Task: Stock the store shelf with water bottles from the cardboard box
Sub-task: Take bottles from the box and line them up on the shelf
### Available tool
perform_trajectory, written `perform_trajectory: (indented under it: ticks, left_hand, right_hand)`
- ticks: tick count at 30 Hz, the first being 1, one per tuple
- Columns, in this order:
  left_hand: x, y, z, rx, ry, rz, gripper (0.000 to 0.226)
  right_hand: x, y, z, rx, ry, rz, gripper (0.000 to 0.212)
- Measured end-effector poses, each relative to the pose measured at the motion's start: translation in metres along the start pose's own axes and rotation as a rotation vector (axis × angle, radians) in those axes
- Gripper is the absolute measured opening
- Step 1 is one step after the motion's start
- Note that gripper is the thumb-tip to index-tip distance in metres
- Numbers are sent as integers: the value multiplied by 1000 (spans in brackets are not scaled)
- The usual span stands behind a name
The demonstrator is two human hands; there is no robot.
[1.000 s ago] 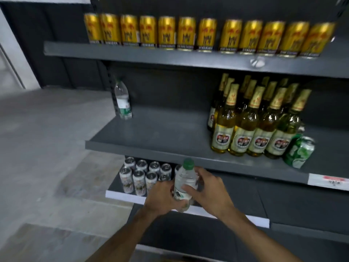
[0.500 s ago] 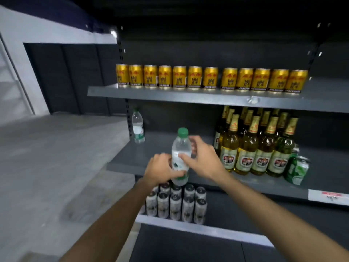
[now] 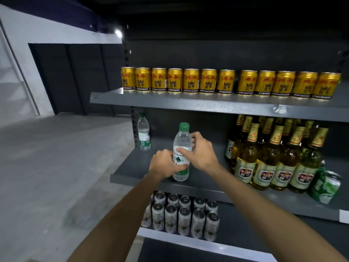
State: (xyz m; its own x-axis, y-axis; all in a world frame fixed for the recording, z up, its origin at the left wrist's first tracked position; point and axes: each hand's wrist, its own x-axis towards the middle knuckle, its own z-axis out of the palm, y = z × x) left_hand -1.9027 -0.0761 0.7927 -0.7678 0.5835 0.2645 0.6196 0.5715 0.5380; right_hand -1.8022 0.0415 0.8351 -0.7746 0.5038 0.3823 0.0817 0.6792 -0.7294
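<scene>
1. Progress looks early, to my eye; one water bottle (image 3: 144,133) stands upright at the far left end of the middle shelf (image 3: 198,183), near the back, and a second bottle (image 3: 181,148) is arriving to the right of it, well apart from it.
2. Whether the second bottle's base rests on the shelf or hangs just over it I cannot tell; it is upright, green cap on top, over the front part of the shelf, left of the beer bottles (image 3: 272,157).
3. Between the standing bottle and the beer the shelf has a broad bare stretch, so I judge most of the stocking is left; the cardboard box is out of view, so how many bottles remain I cannot say.
4. Left hand (image 3: 163,164) grips the bottle low, at the label; its fingers are curled round the left side, clamped on the plastic.
5. Right hand (image 3: 201,151) holds it higher; the thumb lies across the front at the top of the label, and the fingers (image 3: 194,136) wrap behind the shoulder, closed on the bottle and not spread.
6. Gold cans (image 3: 226,83) line the shelf above the middle shelf; grey cans (image 3: 181,212) stand on the one below; a green can (image 3: 325,186) lies tilted just right of the beer.
</scene>
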Motion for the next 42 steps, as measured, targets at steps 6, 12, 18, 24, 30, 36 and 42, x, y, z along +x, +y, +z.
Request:
perform_trajectory:
  ticks: [6, 12, 18, 24, 30, 36, 42]
  left_hand:
    - [37, -15, 1, 44, 8, -16, 46]
    - [59, -40, -1, 35, 15, -15, 49]
    - [87, -76, 0, 22, -19, 0, 53]
    - [117, -132, 13, -13, -43, 24, 51]
    - [148, -164, 25, -21, -48, 52, 46]
    - [168, -178, 39, -48, -101, 77, 40]
    - [190, -183, 44, -85, -86, 96, 41]
  right_hand:
    - [38, 11, 20, 31, -7, -14, 50]
    - [62, 11, 46, 28, -7, -18, 50]
    - [86, 10, 80, 23, 12, -3, 53]
    - [110, 13, 132, -67, 18, 31, 54]
    - [134, 21, 164, -126, 21, 71, 54]
    - [150, 36, 182, -102, 54, 116, 49]
    - [174, 49, 190, -128, 62, 132, 46]
